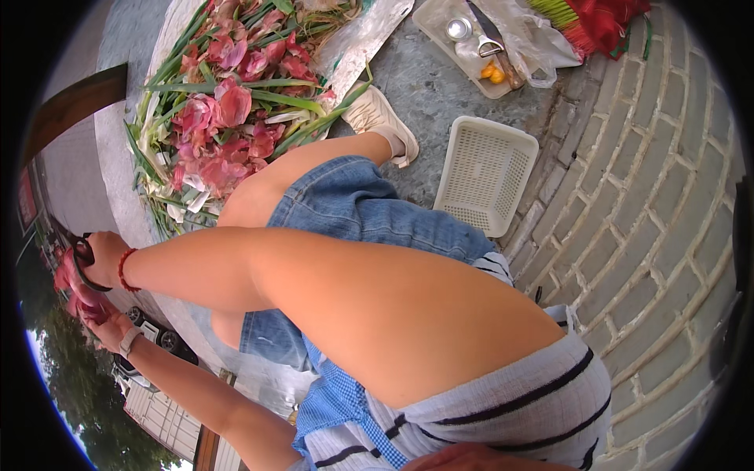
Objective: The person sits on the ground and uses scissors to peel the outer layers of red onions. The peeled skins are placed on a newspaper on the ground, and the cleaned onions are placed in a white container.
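Observation:
At the far left, my right hand, with a red beaded bracelet at the wrist, grips dark-handled scissors. Just below it in the picture, my left hand, wearing a pale watch, holds a pink-red plant piece that looks like onion; its exact kind is hard to tell. The scissor blades are near the rim and partly unclear. A large pile of pink-red skins or petals with long green leaves and stringy roots lies beside my right leg, partly on a white sheet.
A white perforated plastic basket stands near my shoe. Beyond it, a pale tray holds a knife, a peeler and small orange items, beside a plastic bag. Brick paving borders the stone slab. Vehicles stand farther off.

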Demonstrator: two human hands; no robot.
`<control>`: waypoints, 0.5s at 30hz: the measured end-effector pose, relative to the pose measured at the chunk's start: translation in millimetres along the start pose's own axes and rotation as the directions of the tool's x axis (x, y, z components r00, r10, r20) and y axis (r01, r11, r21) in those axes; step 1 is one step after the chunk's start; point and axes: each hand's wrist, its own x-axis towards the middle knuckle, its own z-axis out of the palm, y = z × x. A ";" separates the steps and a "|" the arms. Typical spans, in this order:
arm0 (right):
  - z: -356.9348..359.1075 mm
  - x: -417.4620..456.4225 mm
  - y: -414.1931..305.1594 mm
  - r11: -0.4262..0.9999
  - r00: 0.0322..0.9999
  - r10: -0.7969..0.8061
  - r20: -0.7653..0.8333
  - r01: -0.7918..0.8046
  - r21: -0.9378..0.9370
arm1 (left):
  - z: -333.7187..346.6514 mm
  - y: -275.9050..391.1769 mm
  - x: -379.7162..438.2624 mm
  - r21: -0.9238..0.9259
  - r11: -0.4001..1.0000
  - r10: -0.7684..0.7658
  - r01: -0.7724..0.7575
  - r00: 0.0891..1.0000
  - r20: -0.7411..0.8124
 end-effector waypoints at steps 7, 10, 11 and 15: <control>-16.6 7.7 -1.7 0.991 0.988 0.134 0.074 -0.133 -0.018 | -21.7 -67.2 47.5 -0.378 0.678 -0.123 0.630 0.605 0.787; -21.0 -2.1 -5.4 0.991 0.989 0.104 0.106 -0.093 -0.101 | 33.4 -42.1 -8.3 -0.401 0.685 -0.179 0.608 0.674 0.717; -22.8 6.0 -7.3 0.988 0.997 0.044 0.068 -0.034 -0.148 | 55.7 -39.4 -10.7 -0.427 0.677 -0.177 0.600 0.695 0.697; -25.3 11.6 7.6 0.916 0.990 -0.001 0.141 0.058 -0.397 | 55.7 -50.0 -11.9 -0.517 0.543 -0.203 0.662 0.700 0.684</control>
